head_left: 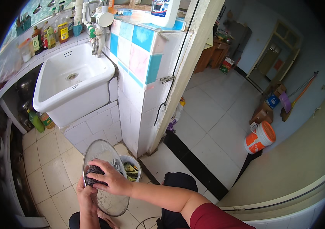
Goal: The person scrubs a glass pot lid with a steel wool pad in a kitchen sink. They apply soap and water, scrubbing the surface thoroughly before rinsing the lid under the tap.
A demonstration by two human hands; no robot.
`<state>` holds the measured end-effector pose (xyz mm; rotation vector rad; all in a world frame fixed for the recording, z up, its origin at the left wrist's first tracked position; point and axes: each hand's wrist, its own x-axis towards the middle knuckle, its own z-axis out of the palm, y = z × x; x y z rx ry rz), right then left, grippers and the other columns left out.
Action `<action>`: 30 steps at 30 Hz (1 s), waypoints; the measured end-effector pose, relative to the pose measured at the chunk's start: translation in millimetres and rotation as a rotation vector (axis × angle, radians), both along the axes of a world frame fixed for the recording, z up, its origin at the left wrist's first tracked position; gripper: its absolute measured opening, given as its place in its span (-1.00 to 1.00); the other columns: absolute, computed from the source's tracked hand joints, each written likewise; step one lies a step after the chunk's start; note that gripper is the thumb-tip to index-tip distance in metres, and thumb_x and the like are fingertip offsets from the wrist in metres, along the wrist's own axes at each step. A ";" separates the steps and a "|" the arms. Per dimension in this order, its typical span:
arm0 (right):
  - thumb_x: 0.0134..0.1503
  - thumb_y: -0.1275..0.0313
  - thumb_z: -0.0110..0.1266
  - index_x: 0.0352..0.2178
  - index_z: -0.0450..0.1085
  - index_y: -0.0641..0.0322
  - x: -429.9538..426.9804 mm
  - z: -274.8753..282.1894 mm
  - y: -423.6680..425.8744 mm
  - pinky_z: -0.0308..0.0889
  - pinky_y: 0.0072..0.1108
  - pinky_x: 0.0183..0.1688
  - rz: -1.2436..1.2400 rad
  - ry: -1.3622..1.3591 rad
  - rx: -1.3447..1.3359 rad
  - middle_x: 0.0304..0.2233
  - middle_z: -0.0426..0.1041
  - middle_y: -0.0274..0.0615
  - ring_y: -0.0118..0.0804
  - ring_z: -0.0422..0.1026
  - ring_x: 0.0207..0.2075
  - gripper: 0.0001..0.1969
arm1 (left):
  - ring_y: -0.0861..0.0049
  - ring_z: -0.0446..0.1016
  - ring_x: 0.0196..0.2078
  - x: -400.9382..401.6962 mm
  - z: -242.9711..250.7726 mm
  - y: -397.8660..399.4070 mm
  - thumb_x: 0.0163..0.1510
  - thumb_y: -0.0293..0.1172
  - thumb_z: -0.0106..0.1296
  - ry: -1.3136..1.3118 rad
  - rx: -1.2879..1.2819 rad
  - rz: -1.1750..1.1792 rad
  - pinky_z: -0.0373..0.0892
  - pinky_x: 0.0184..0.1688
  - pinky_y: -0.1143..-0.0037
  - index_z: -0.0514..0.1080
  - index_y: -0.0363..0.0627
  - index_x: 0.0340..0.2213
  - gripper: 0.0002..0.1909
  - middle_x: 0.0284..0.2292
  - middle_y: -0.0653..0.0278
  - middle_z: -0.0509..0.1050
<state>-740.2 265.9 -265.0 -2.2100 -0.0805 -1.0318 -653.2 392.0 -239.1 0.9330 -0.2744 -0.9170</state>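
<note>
A round glass pot lid (111, 200) with a thin metal rim is tilted in front of me, with pale residue or suds over its surface. My left hand (87, 197) grips its left edge, the thumb lying near the dark scouring pad (94, 175). The pad is in my right hand (112, 179), fingers spread over it, and it rests against the upper left part of the lid. Just behind the lid's right edge is a white bucket (140, 169) with vegetable scraps (131, 169) in it.
A white ceramic sink (75, 97) stands ahead on a tiled base, bottles (37, 40) lining the ledge behind it. To its right rise a tiled pillar (142, 54) and a door frame (176, 71). An orange-lidded bucket (259, 137) stands beyond the dark threshold strip (195, 164).
</note>
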 end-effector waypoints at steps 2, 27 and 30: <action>-0.11 0.44 0.22 -0.04 0.24 -0.03 0.0 0.3 1.3 0.12 -0.20 0.10 -0.005 -0.003 -0.005 0.07 0.09 0.03 0.11 0.14 0.10 -0.45 | 0.55 0.42 -0.26 4.1 -6.2 2.9 -0.41 -0.72 -0.27 -0.001 -0.008 -0.018 0.37 -0.27 0.71 0.20 -0.39 0.03 -0.22 -0.21 0.16 0.40; -0.02 0.40 0.17 -0.17 0.39 0.20 11.8 -22.0 -45.5 0.21 -0.35 0.01 -0.349 0.131 0.211 -0.04 0.24 -0.07 -0.03 0.24 0.00 -0.66 | 0.85 0.10 -0.62 -15.2 9.3 -3.0 -0.36 -0.71 -0.22 0.021 0.069 0.002 0.08 -0.66 0.81 0.19 -0.35 0.05 -0.24 0.08 0.04 0.24; -0.07 0.44 0.19 -0.18 0.40 0.18 7.1 3.9 -5.0 0.19 -0.33 0.02 -0.073 0.129 0.052 -0.06 0.25 -0.07 -0.01 0.25 -0.01 -0.65 | 0.81 0.20 -0.58 7.1 3.6 7.1 -0.38 -0.72 -0.24 0.066 0.135 -0.029 0.14 -0.64 0.81 0.17 -0.32 0.06 -0.21 -0.18 0.19 0.39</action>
